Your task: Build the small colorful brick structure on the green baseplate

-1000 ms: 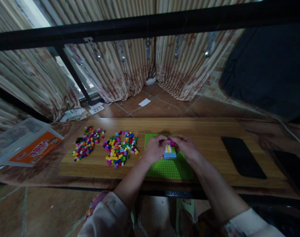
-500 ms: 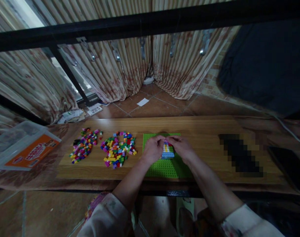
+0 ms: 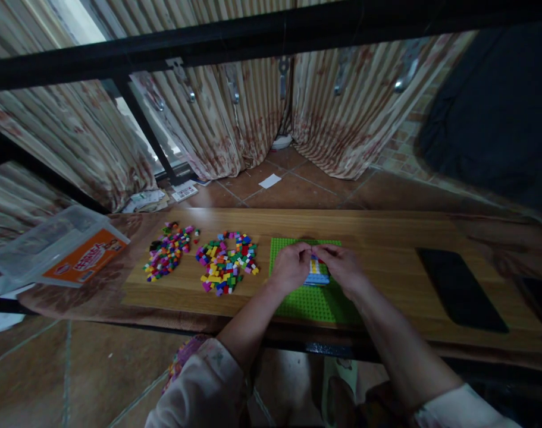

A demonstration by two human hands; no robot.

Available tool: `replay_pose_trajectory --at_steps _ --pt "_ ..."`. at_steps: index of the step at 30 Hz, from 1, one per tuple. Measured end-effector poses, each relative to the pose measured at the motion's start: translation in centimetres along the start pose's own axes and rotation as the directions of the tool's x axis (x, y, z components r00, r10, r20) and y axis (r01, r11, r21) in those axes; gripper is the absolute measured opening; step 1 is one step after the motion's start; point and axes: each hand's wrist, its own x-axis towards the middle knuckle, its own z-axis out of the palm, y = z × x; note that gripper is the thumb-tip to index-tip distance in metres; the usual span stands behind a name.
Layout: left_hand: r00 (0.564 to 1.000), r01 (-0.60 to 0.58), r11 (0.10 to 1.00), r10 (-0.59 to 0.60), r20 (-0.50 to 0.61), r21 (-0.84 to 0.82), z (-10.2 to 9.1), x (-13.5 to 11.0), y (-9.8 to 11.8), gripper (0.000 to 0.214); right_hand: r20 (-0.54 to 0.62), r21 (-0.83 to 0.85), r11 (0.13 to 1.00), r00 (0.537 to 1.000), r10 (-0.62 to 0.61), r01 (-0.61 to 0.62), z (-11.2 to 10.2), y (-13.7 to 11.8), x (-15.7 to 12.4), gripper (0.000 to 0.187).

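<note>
A green studded baseplate lies on the wooden board. On it stands a small stack of pale blue, yellow and pink bricks. My left hand and my right hand meet over the top of this stack, fingers curled and pinched on its upper bricks. Two heaps of loose coloured bricks lie to the left: a nearer heap and a farther heap.
A clear plastic box with an orange label sits at the far left of the table. A black phone lies right of the baseplate, a second dark device at the right edge. Curtains and tiled floor lie beyond.
Both hands stay pinched on the brick stack. The view has shifted, so everything sits slightly further right in the picture.
</note>
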Motion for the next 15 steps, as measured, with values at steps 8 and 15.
replay_pose_trajectory --at_steps 8,15 --pt "1.000 -0.004 1.000 0.004 -0.009 -0.001 0.22 -0.02 -0.08 0.029 -0.033 0.028 0.999 0.999 -0.023 0.024 0.52 0.43 -0.19 0.036" --pt "1.000 -0.004 1.000 0.004 -0.001 0.003 0.09 -0.16 0.03 0.028 0.003 0.085 0.996 1.000 -0.008 0.008 0.01 0.72 -0.22 0.040"
